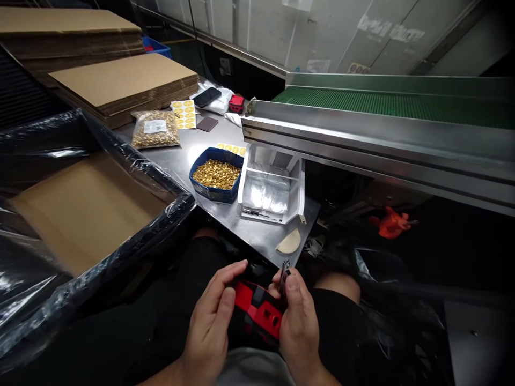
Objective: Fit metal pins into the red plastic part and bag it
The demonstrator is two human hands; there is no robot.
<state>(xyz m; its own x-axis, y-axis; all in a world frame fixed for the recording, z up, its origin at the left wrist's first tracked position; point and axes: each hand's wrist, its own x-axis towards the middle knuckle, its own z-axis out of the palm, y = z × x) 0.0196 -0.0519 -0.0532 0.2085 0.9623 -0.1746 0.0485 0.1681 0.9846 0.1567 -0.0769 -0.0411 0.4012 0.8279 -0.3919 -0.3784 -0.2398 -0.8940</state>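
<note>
My left hand (213, 316) has its fingers stretched out and its thumb up, beside a red and black boxy device (257, 311) at my lap. Whether its palm touches the device cannot be made out. My right hand (298, 316) pinches a small dark metal piece (285, 273) between thumb and fingers, and its palm lies against the device's right side. The exact kind of the metal piece is too small to tell. Just beyond my fingers, a cream half-round piece (288, 242) lies on the table corner.
On the metal table (257, 233) stand a blue bin (215, 193) of gold-coloured small parts and a white tray (301, 201) holding clear bags. Behind are a filled bag (156, 130), stickers (185, 114) and stacked cardboard (124, 78). A plastic-lined box (181, 206) is left; a green conveyor (362, 107) runs right.
</note>
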